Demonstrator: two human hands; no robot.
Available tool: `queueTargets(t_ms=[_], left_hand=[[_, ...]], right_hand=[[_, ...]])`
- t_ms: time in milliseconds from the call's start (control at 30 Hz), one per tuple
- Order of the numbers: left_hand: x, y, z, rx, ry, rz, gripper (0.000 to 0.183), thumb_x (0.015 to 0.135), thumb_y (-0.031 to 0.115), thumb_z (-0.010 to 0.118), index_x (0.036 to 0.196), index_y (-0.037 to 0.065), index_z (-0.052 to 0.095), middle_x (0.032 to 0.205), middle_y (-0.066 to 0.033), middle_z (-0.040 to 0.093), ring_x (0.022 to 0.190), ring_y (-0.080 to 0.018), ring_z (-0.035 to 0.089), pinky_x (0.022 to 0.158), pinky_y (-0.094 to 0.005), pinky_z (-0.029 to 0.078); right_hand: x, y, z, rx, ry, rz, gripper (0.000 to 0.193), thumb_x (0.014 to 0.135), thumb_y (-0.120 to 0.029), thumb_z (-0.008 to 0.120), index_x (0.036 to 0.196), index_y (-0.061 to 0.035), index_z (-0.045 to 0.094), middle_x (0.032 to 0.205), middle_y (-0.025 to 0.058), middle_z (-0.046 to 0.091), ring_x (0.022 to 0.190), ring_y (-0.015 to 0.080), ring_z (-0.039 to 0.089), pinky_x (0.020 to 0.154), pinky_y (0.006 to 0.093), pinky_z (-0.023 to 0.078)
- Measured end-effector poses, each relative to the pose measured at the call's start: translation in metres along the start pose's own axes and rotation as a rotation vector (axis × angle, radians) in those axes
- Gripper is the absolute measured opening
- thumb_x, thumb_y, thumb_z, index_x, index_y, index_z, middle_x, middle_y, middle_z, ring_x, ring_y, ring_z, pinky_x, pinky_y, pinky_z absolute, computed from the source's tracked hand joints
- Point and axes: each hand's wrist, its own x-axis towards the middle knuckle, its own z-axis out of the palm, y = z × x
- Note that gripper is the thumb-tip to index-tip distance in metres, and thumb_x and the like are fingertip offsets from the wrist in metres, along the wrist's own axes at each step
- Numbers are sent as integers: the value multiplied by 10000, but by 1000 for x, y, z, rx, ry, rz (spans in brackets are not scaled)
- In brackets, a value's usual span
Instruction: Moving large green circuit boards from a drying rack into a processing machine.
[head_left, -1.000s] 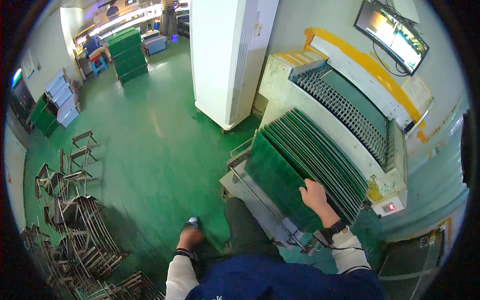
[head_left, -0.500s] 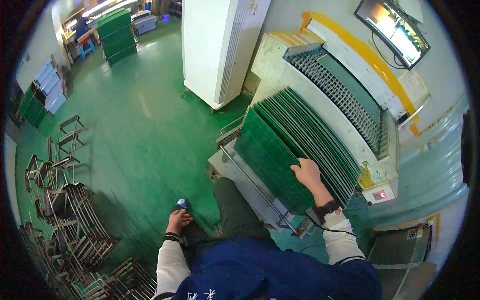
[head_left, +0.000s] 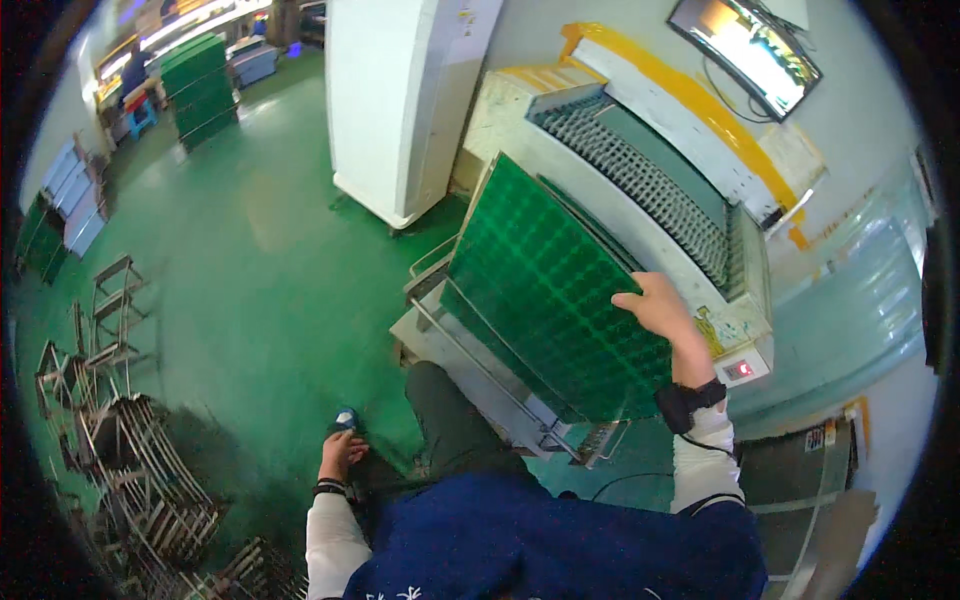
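Observation:
My right hand (head_left: 662, 308) grips the top edge of a large green circuit board panel (head_left: 560, 300), thumb on the near face and fingers behind. That panel stands tilted, raised above the rack (head_left: 480, 350) it leans out of. More green panels (head_left: 600, 228) show only as thin edges behind it, mostly hidden. Low by my leg, my left hand (head_left: 343, 452) hangs with loosely bent fingers and nothing visible in it.
Beyond the panels is a machine with a bed of rollers (head_left: 640, 180), a screen (head_left: 745, 60) above it. A tall white cabinet (head_left: 385, 110) stands at its left. Metal racks (head_left: 150, 470) crowd the left floor, and green stacks (head_left: 198, 90) stand far back.
My right hand has drawn the front panel up and toward the machine, covering most of the row behind. The whole view has shifted slightly; my left hand still hangs low.

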Motion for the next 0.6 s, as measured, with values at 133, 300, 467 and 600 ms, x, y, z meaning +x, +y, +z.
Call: queueTargets(t_ms=[133,300,467,600], left_hand=[[2,-2,-3,-47,-6,-38,332,902,229,567,1147,14,504,918,-145,623,718,-258,659,557,-320,519],[2,4,0,31,8,-42,343,908,235,554,1158,6,505,929,-157,627,719,-260,660,550,-319,520],[0,1,2,-1,-1,3,368,907,235,552,1166,-19,492,955,-182,626,734,-266,666,561,-315,530],[2,1,1,6,-20,8,376,908,228,553,1172,-30,481,937,-184,627,731,-272,667,553,-315,534]], right_hand=[[-11,21,-42,104,119,0,303,737,-219,700,916,19,647,791,164,645,687,251,601,682,368,466],[-24,59,-89,706,276,238,278,801,-123,665,1042,12,637,953,63,667,806,183,622,738,311,488],[-13,98,-77,1531,610,315,374,834,-152,665,1171,-30,555,1081,113,628,961,255,609,844,417,491],[1,124,-40,1734,406,4,283,841,-88,620,1117,-68,560,1080,80,613,981,250,582,837,402,489]])
